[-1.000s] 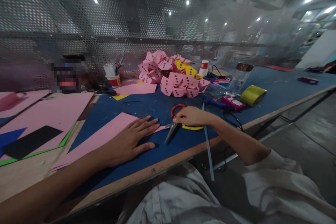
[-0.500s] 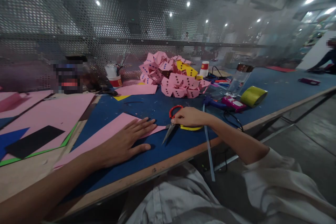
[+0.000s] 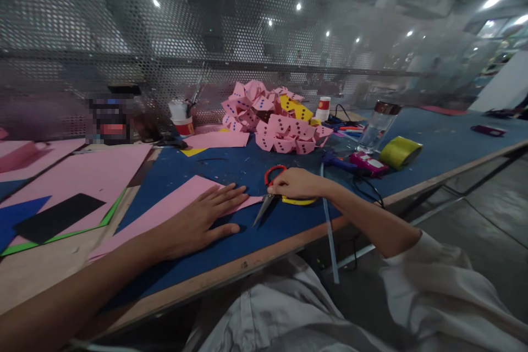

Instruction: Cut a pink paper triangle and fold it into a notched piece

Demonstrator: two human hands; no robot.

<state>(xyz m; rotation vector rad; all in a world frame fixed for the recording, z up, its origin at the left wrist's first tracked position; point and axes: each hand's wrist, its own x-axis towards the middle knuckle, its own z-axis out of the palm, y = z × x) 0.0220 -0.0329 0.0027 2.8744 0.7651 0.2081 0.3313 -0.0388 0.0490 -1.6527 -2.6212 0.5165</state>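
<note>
My left hand [image 3: 212,212] lies flat with its fingers spread on a pink paper sheet [image 3: 177,203], which rests on the blue table mat [image 3: 231,162]. Closed around the scissors [image 3: 266,208] near their pivot is my right hand [image 3: 295,182]. The scissors have one red and one yellow handle loop, and their tips point down and left toward the table's front edge. The sheet's pointed right end reaches the blades. Whether the paper's tip lies under or between the blades, I cannot tell.
Behind stands a pile of pink folded paper shapes [image 3: 284,135]. Right of my right hand are a blue glue gun [image 3: 340,162], a glass bottle [image 3: 377,126] and a yellow tape roll [image 3: 400,153]. Coloured sheets [image 3: 61,220] lie at left; a paper cup [image 3: 182,125] stands behind.
The view has shifted very slightly. Both hands, the scissors and the pink sheet keep nearly the same positions relative to each other.
</note>
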